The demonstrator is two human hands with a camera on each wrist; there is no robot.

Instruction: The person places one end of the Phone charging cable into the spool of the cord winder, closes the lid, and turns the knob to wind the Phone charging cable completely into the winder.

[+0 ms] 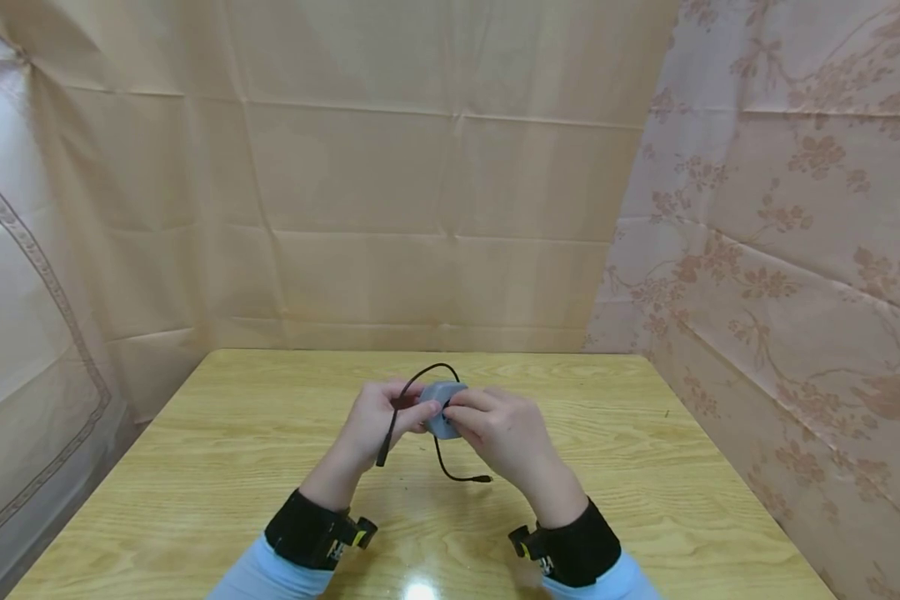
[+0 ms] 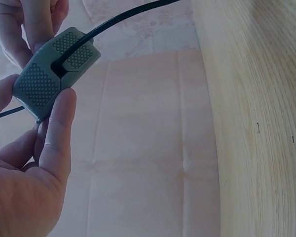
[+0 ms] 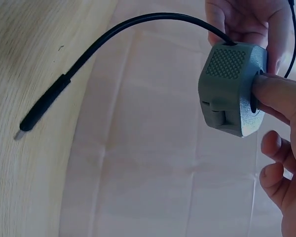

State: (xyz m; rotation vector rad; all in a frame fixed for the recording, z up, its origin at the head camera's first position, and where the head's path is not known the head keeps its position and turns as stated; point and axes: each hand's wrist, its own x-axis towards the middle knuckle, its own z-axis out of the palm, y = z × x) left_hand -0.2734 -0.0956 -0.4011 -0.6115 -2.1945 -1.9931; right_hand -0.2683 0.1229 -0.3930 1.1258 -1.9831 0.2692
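Observation:
A small grey faceted cable winder (image 1: 437, 423) with knobbly grip faces is held up above the table. My left hand (image 1: 378, 421) grips it between thumb and fingers, clearest in the left wrist view. My right hand (image 1: 506, 429) pinches at a dark round recess in its side; what the fingertips hold inside is hidden. From one end of the winder (image 3: 222, 94) a black cable (image 3: 153, 17) arcs out to a plug (image 3: 42, 106) with a metal tip. Another cable end (image 1: 482, 478) hangs below the winder in the head view.
Beneath the hands is a light wooden table (image 1: 232, 467) with a few tiny dark marks. A beige cloth (image 1: 360, 183) hangs behind it, and a flower-patterned cloth (image 1: 810, 250) hangs at the right. Each wrist wears a black band (image 1: 311, 529) with a small camera.

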